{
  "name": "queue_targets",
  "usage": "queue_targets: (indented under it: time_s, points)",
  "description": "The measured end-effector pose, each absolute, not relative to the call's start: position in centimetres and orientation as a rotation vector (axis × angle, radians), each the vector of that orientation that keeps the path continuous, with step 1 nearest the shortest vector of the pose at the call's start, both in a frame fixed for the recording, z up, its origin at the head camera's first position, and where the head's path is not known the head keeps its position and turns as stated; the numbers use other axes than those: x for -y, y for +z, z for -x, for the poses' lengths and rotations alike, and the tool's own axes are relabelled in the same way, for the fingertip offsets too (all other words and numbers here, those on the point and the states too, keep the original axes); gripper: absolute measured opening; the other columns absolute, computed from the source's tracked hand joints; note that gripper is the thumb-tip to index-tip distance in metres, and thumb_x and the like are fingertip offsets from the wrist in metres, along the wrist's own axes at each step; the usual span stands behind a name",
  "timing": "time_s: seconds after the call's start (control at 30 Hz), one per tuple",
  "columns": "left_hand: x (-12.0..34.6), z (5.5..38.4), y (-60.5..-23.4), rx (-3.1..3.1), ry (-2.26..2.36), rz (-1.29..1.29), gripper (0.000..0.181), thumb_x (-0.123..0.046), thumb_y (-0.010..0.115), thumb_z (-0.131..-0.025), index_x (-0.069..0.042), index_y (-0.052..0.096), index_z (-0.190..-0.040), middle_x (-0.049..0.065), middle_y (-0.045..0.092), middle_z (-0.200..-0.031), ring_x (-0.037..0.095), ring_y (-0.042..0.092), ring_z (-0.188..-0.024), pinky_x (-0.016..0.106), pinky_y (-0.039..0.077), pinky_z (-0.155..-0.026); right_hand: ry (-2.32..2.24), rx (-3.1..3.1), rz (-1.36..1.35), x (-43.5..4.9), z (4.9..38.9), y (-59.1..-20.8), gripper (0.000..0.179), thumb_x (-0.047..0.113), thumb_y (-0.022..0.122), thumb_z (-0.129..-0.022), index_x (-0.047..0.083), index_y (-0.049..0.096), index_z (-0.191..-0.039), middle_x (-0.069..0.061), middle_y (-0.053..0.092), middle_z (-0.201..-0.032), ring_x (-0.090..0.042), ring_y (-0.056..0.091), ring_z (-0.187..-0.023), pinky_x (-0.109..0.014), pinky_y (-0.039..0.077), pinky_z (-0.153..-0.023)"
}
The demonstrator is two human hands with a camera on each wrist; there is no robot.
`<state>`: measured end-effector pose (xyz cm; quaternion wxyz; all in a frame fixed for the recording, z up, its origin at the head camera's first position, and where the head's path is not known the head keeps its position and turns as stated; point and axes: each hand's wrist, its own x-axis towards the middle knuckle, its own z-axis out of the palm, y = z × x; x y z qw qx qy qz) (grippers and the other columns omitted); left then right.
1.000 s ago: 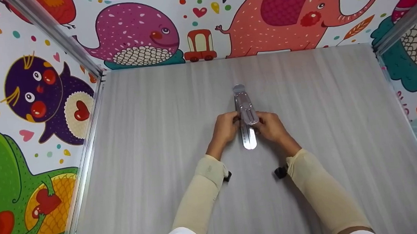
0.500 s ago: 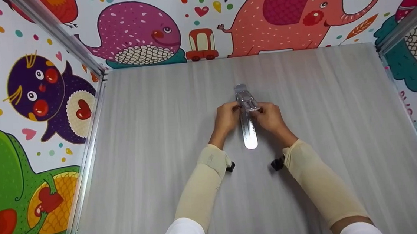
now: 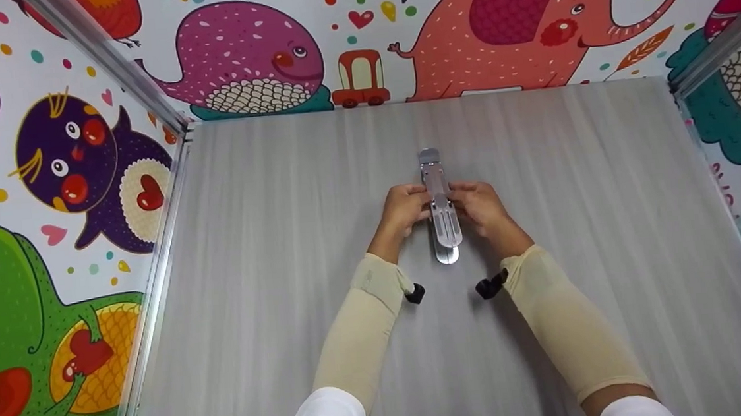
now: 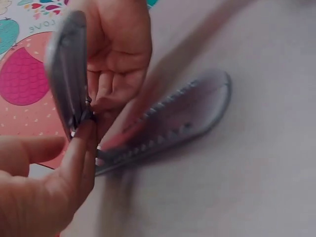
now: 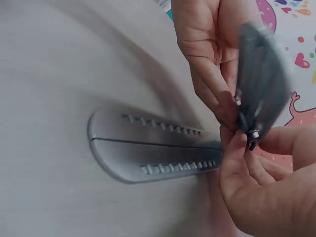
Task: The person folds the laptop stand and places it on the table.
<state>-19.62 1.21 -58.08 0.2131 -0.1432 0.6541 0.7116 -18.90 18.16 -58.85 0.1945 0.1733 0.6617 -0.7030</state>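
A narrow silver metal folding stand (image 3: 446,225) lies lengthwise between both hands in the head view. Its long base (image 5: 118,133) carries two rows of small teeth. Above the base, a hinged upper arm (image 4: 68,69) stands raised in both wrist views. My left hand (image 3: 405,208) pinches the hinge area from the left. From the right, my right hand (image 3: 481,206) pinches the same joint with its fingers. Fingertips of both hands meet around the hinge and partly hide it. In the head view the upper arm covers most of the base, whose rounded near end shows below.
A light wood-grain tabletop (image 3: 295,253) lies under everything. Cartoon-printed walls stand at the back and both sides, with a metal frame rail (image 3: 156,251) along the left edge. Small black devices (image 3: 490,284) sit at the inner wrists.
The stand's upper arm swung up, then came down toward the person, covering more of the base. Both hands shifted slightly away from the person, and their fingers now lie straighter along the sides.
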Motion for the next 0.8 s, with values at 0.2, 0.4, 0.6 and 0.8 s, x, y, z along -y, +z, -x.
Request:
queue_targets:
  time_s: [0.2, 0.4, 0.6, 0.8]
  points:
    - [-1.5, 19.1, -59.1, -2.176, 1.701, 0.255, 0.029, -0.001, 0.063, -0.094, 0.002, 0.069, -0.122, 0.011, 0.076, -0.105, 0.014, 0.072, -0.083, 0.026, 0.06, -0.072, -1.708, -2.328, -0.267, -17.9, 18.0, -59.4, 0.036, 0.005, 0.067, -0.093, -0.007, 0.067, -0.127, -0.023, 0.074, -0.116, -0.017, 0.074, -0.089, -0.022, 0.059, -0.072]
    - [-1.5, 18.2, -59.6, -2.589, 1.378, -0.072, 0.019, -0.004, 0.07, -0.089, -0.005, 0.076, -0.107, 0.005, 0.074, -0.092, 0.01, 0.06, -0.076, 0.024, 0.05, -0.069, -1.359, -2.821, 0.101, -17.9, 16.1, -59.6, 0.031, 0.002, 0.074, -0.087, -0.003, 0.074, -0.117, -0.019, 0.078, -0.102, -0.028, 0.076, -0.09, -0.037, 0.058, -0.074]
    - [-1.0, 16.0, -59.2, -2.774, 1.028, -0.451, 0.031, -0.005, 0.076, -0.083, -0.002, 0.075, -0.114, 0.015, 0.067, -0.109, 0.025, 0.063, -0.099, 0.036, 0.052, -0.09, -1.124, -2.902, 0.493, -18.6, 13.2, -60.3, 0.043, 0.009, 0.082, -0.083, -0.001, 0.07, -0.123, -0.016, 0.075, -0.108, -0.03, 0.067, -0.09, -0.045, 0.053, -0.079]
    - [-0.7, 13.5, -58.3, -2.717, 0.532, -0.533, 0.07, -0.035, 0.079, -0.088, -0.017, 0.052, -0.151, 0.007, 0.044, -0.158, 0.036, 0.043, -0.14, 0.049, 0.042, -0.109, -0.925, -2.893, 0.707, -19.7, 10.9, -60.7, 0.082, 0.031, 0.091, -0.076, -0.001, 0.056, -0.144, -0.021, 0.058, -0.145, -0.041, 0.058, -0.126, -0.053, 0.047, -0.105]
